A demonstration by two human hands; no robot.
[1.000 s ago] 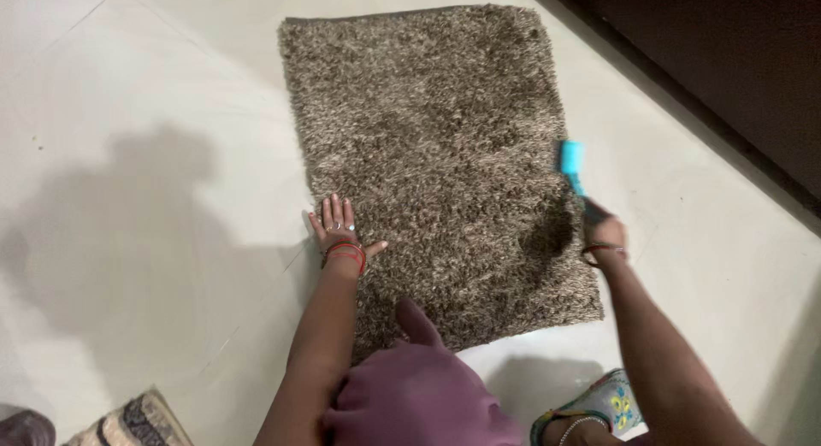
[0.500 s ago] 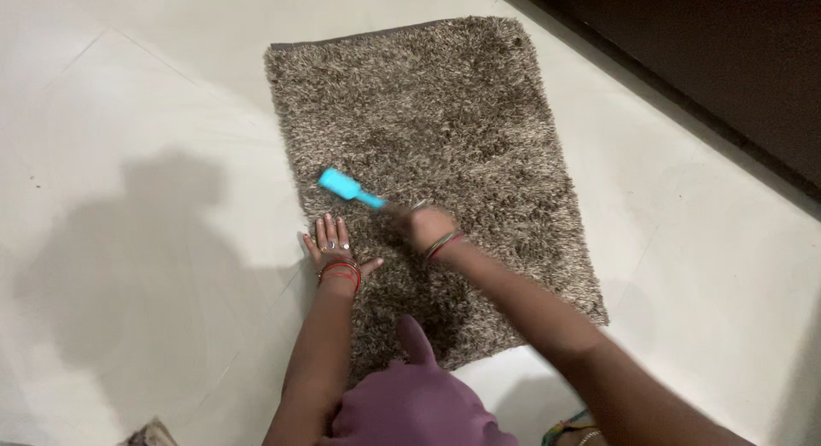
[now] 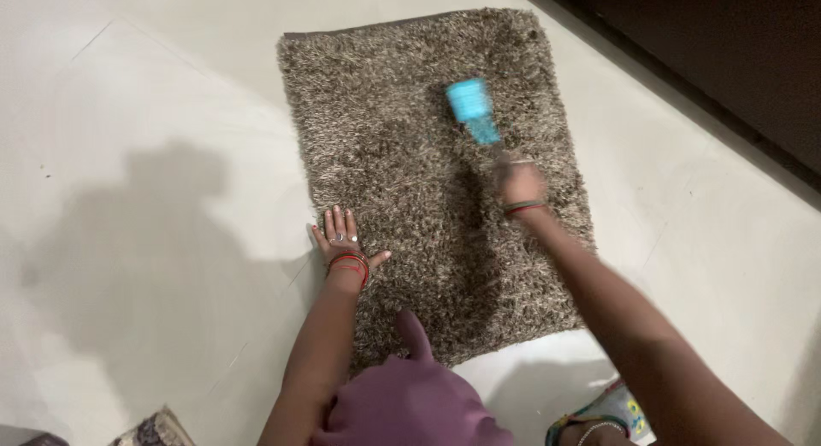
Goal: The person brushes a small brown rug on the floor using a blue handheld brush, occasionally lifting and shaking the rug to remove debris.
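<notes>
Head cam: right hand [image 3: 520, 186] gripped blue brush [image 3: 473, 111] over shaggy brown rug [image 3: 402, 155], upper centre.
Left hand [image 3: 342, 238] lay flat, fingers spread, on rug's left edge, frame centre-left.

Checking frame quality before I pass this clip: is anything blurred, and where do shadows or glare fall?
Head view: the right hand and the blue brush it holds are smeared by motion blur; the left hand, flat on the shaggy brown mat, is sharp. A large soft shadow lies on the pale floor at left, a darker one on the mat below the brush. No strong glare.
</notes>
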